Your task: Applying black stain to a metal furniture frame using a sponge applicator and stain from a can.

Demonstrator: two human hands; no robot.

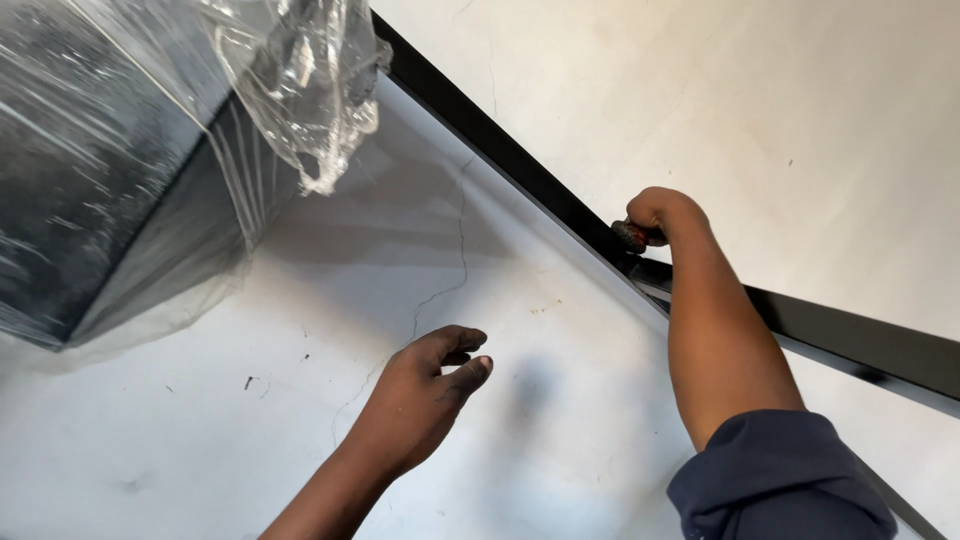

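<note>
- A white, cracked surface (520,300) fills the view, lit brighter on the far right.
- A dark box wrapped in clear plastic film (130,150) sits far left, its loose film bunched at the corner, likely torn open.
- A long black metal bar (500,150) runs diagonally from far centre to near right.
- The right hand (655,215), navy sleeve (780,480) pushed up, is clenched on a small dark red tool (630,237) pressed against the bar.
- The left hand (420,395) hovers empty, fingers loosely curled, seemingly for balance.

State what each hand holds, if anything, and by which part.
The right hand grips a small dark reddish object against the black bar; the held part cannot be told. The left hand holds nothing.
</note>
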